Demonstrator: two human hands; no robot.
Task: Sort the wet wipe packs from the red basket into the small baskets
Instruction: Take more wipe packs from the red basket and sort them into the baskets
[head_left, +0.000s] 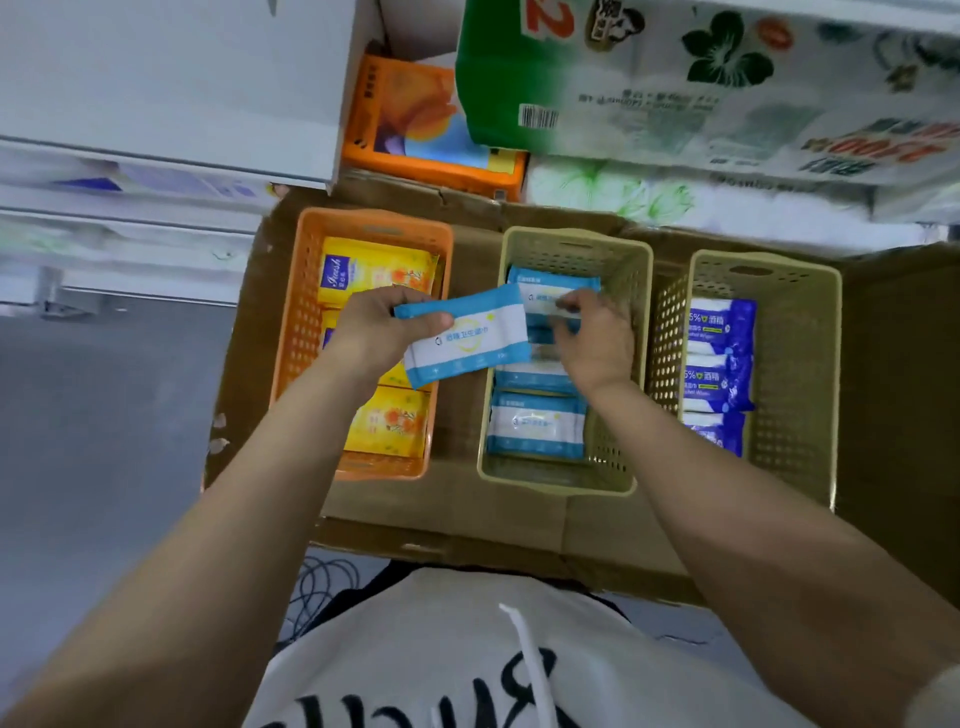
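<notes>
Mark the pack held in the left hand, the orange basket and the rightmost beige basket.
held pack (470, 340): head view, on its white middle band.
orange basket (304, 322): head view, on its perforated left wall.
right basket (795, 364): head view, on its perforated right wall.

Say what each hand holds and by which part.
The left hand grips a light blue and white wipe pack by its left end. The right hand pinches its right end.
</notes>
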